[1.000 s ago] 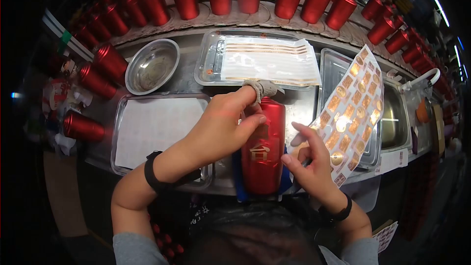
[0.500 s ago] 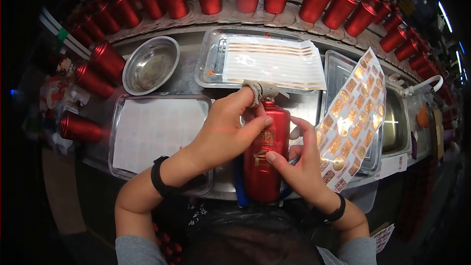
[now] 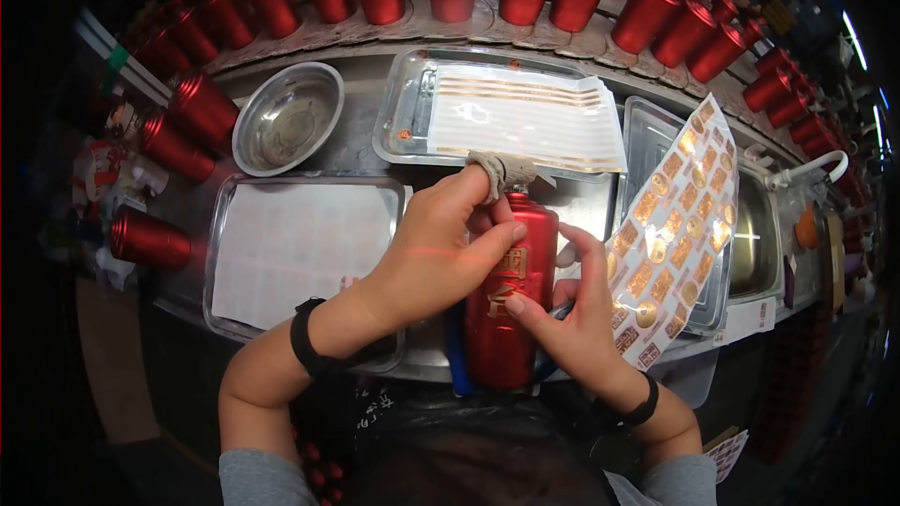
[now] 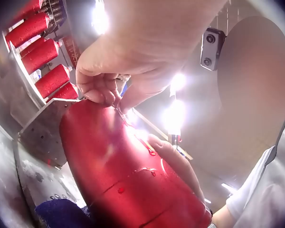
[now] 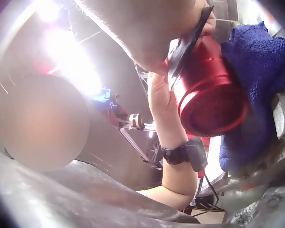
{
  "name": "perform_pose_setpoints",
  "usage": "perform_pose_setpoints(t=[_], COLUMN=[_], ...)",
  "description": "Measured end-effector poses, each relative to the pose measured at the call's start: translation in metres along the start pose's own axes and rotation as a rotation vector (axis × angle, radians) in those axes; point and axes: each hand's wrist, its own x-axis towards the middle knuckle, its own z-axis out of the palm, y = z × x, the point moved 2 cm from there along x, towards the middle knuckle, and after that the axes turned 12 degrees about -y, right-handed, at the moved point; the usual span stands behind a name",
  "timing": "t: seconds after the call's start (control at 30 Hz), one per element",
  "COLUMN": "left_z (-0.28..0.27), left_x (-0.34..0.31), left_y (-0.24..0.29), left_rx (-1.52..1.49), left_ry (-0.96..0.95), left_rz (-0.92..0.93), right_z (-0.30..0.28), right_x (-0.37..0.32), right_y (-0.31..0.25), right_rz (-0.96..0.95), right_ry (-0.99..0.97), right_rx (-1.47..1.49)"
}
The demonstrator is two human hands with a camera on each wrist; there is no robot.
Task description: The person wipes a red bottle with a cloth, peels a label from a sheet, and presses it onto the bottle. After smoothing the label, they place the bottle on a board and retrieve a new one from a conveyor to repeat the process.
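Note:
A red metallic bottle (image 3: 511,356) with gold characters stands tilted before the person; water drops dot it in the left wrist view. The left hand (image 3: 441,230) curls its fingers over the bottle's shoulder, thumb on its front, and a grey cloth wrap (image 3: 489,173) sits about a finger. Its fingertips (image 4: 107,92) pinch close at the bottle's upper edge. On the right side, the right hand (image 3: 586,305) lays its thumb on the front near the lower character, index finger along the side. A black flat scraper-like piece (image 5: 190,45) is held in that hand, against the bottle.
A blue cloth (image 5: 259,71) lies under the bottle. Around are a metal bowl (image 3: 286,122), a tray (image 3: 220,319) of white sheets, another tray (image 3: 394,108) of gold-striped strips, and a gold sticker sheet (image 3: 675,225). Red bottles line the conveyor (image 3: 469,33) behind; a sink (image 3: 750,244) is right.
The right hand has moved left from beside the bottle, its thumb now on the front. The bottle has turned a little, showing another gold character. Conveyor bottles have shifted right.

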Motion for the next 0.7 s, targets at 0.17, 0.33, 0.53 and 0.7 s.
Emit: perform_pose_setpoints(t=[0.17, 0.33, 0.53, 0.7], left_z=[-0.014, -0.027, -0.039, -0.045], left_x=[-0.004, -0.010, -0.012, -0.013], left_y=[-0.010, -0.014, -0.023, -0.026], left_rx=[0.020, 0.008, 0.027, 0.028], left_ry=[0.010, 0.019, 0.014, 0.012], left_rz=[0.016, 0.015, 0.019, 0.007], right_z=[0.012, 0.030, 0.040, 0.046], right_x=[0.010, 0.019, 0.028, 0.031], right_y=[-0.002, 0.006, 0.005, 0.005], right_rz=[-0.026, -0.048, -0.079, -0.069], right_ry=[0.008, 0.014, 0.021, 0.026], right_rx=[0.117, 0.275, 0.252, 0.282])
